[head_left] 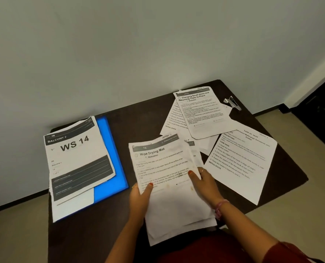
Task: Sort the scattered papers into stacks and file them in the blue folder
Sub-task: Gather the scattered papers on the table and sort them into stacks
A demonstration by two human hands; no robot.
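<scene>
Left hand (pixel 141 199) and right hand (pixel 205 184) both grip the "Wipe Drying Mat" stack (pixel 169 185) mid-tabletop. One stack (pixel 76 160) lies on the blue folder (pixel 110 158), not filed. Loose sheets (pixel 239 164) at right are unsorted. Roughly halfway, I'd judge.

A folder (pixel 111 158) lies at the left of the desk (pixel 138 118) with a stack of sheets (pixel 76 160) on it. At frame centre, both hands (pixel 176 190) hold a sheaf of papers (pixel 169 183). Loose pages (pixel 239 162) overlap at right, a stapler (pixel 233 103) behind them near the wall (pixel 119 44).
</scene>
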